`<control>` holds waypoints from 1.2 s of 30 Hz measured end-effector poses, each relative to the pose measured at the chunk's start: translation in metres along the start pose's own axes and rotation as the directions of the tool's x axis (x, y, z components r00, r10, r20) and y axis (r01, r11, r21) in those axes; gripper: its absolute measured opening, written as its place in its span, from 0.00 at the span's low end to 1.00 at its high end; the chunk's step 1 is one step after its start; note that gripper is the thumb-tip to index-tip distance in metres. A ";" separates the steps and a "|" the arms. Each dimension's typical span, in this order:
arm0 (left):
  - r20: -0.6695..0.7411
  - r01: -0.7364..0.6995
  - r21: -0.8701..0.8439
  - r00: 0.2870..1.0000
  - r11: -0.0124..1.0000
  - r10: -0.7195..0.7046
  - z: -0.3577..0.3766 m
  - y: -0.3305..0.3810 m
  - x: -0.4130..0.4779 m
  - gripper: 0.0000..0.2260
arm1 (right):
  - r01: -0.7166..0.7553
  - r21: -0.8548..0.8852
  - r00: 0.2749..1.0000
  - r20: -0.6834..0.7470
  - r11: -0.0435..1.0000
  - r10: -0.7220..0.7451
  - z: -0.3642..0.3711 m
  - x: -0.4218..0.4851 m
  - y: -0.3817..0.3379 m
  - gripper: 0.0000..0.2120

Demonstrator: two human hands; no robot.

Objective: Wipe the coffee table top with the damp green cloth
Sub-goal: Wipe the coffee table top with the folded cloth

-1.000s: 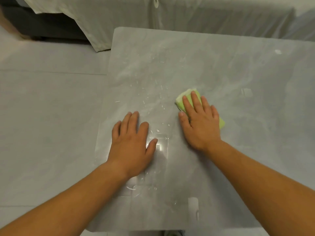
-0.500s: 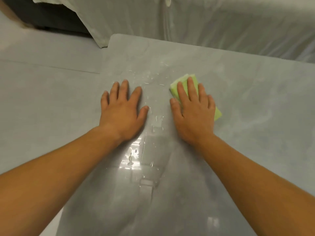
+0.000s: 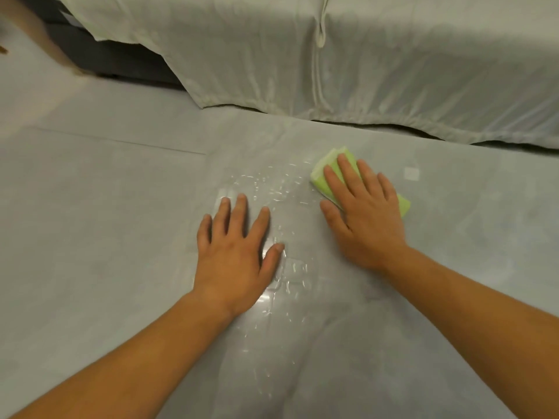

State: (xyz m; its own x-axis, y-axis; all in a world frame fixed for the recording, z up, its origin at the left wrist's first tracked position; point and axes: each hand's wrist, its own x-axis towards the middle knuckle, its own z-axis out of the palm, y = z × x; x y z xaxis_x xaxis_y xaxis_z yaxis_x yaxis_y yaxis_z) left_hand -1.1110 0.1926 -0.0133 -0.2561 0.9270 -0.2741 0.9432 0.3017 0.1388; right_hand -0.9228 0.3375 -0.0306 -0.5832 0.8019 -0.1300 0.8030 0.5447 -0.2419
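Both hands lie flat on the coffee table top (image 3: pixel 453 267), palms down. The right hand (image 3: pixel 366 219) presses on the green cloth (image 3: pixel 328 160) with straight fingers (image 3: pixel 348 173) held close together; it does not curl around the cloth, it only pushes it against the surface. The cloth is folded into a small thick pad. It sits on the far part of the table, not far from the far edge, and most of it is hidden under the palm and fingers. One light green corner shows in front of the fingertips and another small corner shows at the right side of the hand.

The left hand (image 3: pixel 236 252) holds nothing. Its fingers are straight and a little spread, the thumb points to the right, and it rests on the bare table nearer to the person, well apart from the cloth.

Between the two hands there is a band of wet streaks (image 3: pixel 272 186) and small drops that shine in the light, and it continues toward the person under the left thumb.

Beyond the table a pale wrinkled fabric cover (image 3: pixel 363 71) hangs down over a piece of furniture. At the left is a grey tiled floor (image 3: pixel 90 207), almost the same colour as the table.
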 end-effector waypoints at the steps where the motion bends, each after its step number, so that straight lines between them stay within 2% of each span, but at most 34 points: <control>1: 0.004 -0.003 0.000 1.000 1.000 0.003 0.000 -0.001 0.000 0.29 | 0.028 -0.004 0.999 0.020 1.000 -0.028 -0.001 0.000 0.006 0.31; 2: 0.005 -0.003 -0.003 1.000 1.000 0.003 0.000 -0.002 0.000 0.29 | 0.018 -0.012 1.000 0.020 1.000 -0.017 -0.003 0.006 0.011 0.30; 5: 0.010 0.000 -0.015 1.000 1.000 0.000 0.002 -0.002 0.000 0.29 | -0.145 0.008 0.989 -0.035 0.989 0.145 -0.007 0.047 0.007 0.30; 7: 0.007 -0.009 -0.019 1.000 1.000 0.009 0.005 -0.004 0.001 0.29 | -0.167 0.022 0.985 -0.046 0.986 0.168 -0.008 0.066 -0.010 0.31; 9: -0.001 -0.023 -0.024 1.000 0.999 0.023 0.006 -0.007 0.000 0.29 | -0.070 0.011 0.997 -0.031 0.997 0.071 -0.004 0.057 -0.025 0.31; 12: -0.004 -0.037 -0.041 0.999 0.998 0.037 0.006 -0.010 -0.001 0.29 | 0.171 -0.032 0.984 0.058 0.985 -0.169 0.003 0.003 -0.031 0.30; 14: 0.001 -0.043 -0.055 0.999 0.998 0.043 0.005 -0.011 -0.001 0.29 | 0.211 -0.041 0.973 0.098 0.977 -0.206 0.002 -0.007 -0.020 0.29; 15: 0.002 -0.048 -0.059 0.999 0.997 0.049 0.006 -0.013 -0.001 0.29 | 0.161 -0.046 0.984 0.079 0.986 -0.157 -0.001 0.004 -0.015 0.29; 18: 0.008 -0.065 -0.054 0.998 0.996 0.065 0.008 -0.016 0.000 0.30 | -0.135 -0.012 0.991 -0.008 0.991 0.135 -0.007 0.051 -0.011 0.28; 20: 0.006 -0.069 -0.061 0.998 0.996 0.070 0.008 -0.017 0.001 0.29 | -0.198 0.022 0.980 -0.023 0.980 0.199 -0.006 0.056 -0.020 0.28; 22: 0.009 -0.077 -0.068 0.997 0.995 0.077 0.008 -0.018 0.000 0.29 | -0.145 -0.016 0.989 -0.016 0.989 0.145 0.003 0.021 -0.035 0.29; 26: 0.015 -0.117 -0.072 0.993 0.991 0.118 0.003 -0.024 0.001 0.28 | 0.152 -0.026 0.985 0.090 0.988 -0.149 0.018 -0.095 -0.059 0.27; 28: 0.022 -0.159 -0.080 0.987 0.984 0.161 0.001 -0.029 -0.001 0.27 | 0.204 -0.018 0.972 0.120 0.979 -0.200 0.015 -0.099 -0.041 0.26; 30: 0.009 -0.203 -0.097 0.979 0.974 0.205 -0.002 -0.033 -0.006 0.28 | 0.029 -0.032 0.997 0.065 0.999 -0.027 0.007 -0.075 -0.029 0.27; 32: -0.024 -0.237 -0.121 0.971 0.964 0.236 -0.004 -0.032 -0.017 0.27 | -0.200 0.007 0.980 0.004 0.980 0.200 0.002 -0.051 -0.027 0.29; 33: -0.034 -0.244 -0.144 0.970 0.959 0.241 -0.005 -0.031 -0.026 0.27 | -0.256 0.023 0.966 -0.010 0.966 0.257 0.004 -0.050 -0.033 0.29; 34: -0.036 -0.243 -0.172 0.970 0.955 0.241 -0.004 -0.029 -0.036 0.27 | -0.269 0.028 0.963 -0.020 0.963 0.270 0.008 -0.059 -0.042 0.29; 36: -0.024 -0.238 -0.211 0.971 0.948 0.238 -0.001 -0.027 -0.059 0.27 | -0.182 0.018 0.983 -0.014 0.983 0.183 0.021 -0.103 -0.066 0.29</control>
State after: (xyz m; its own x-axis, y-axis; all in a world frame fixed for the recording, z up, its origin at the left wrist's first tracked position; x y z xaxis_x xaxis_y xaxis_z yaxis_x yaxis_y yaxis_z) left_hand -1.1210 0.1298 0.0000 -0.0289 0.9773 -0.2100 0.9106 0.1124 0.3976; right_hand -0.9184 0.2134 -0.0216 -0.4248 0.8914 -0.1581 0.8936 0.3849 -0.2311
